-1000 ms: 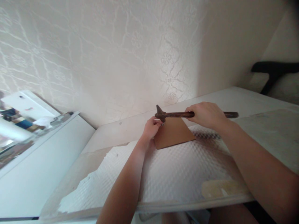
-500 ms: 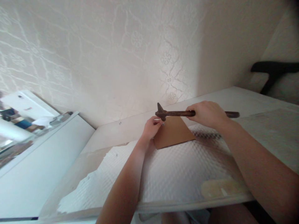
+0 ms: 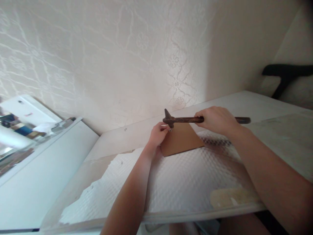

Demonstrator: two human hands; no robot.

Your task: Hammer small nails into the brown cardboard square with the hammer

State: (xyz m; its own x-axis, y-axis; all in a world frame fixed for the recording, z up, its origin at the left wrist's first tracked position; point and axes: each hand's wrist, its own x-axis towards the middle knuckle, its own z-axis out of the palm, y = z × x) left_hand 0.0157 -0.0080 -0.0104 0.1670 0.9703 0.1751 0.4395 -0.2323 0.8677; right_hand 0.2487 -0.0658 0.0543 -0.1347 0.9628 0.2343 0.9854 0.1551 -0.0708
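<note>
My right hand (image 3: pixel 216 120) is wrapped round the handle of a dark brown hammer (image 3: pixel 184 119), which lies level across the view. Its head is at the left end, just over the fingertips of my left hand (image 3: pixel 157 133). Those fingers are pinched together at the far left part of a brown board (image 3: pixel 182 140). A tiny silvery piece shows by the fingertips, too small to name, and the hammer head partly hides it. Under the board spreads a white quilted-textured sheet (image 3: pixel 186 179) with a ragged left edge.
The white table (image 3: pixel 114 143) meets a patterned wall (image 3: pixel 137 65). On the left stands a white cabinet (image 3: pixel 49 173) with a white box (image 3: pixel 26 109) and clutter on top. A black armrest (image 3: pixel 286 70) is at the right. A worn tan patch (image 3: pixel 232 197) marks the table's near edge.
Almost nothing differs. The hammer head sits a touch lower over my left fingertips, and both hands keep their places.
</note>
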